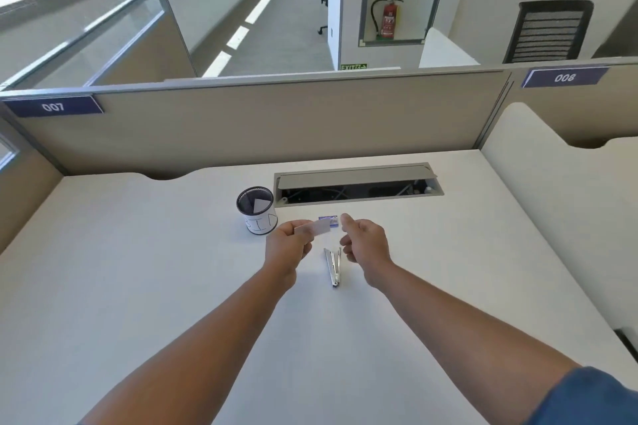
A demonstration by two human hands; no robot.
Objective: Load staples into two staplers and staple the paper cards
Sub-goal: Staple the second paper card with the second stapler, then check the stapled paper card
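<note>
Stapler (333,266) lay flipped open on the white desk (138,269), right between both hands. Left hand (288,245) pinched a small white paper card (316,228) above the desk. Right hand (362,241) was loosely curled, holding nothing I could see. Staple box (328,219) sat just behind the card, beside the mesh cup (257,210) marked BIN.

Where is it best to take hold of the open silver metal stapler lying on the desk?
Probably at the narrow hinged end of the open silver metal stapler, coming from above on the near side: its two arms meet there, while the far ends are spread apart.
</note>
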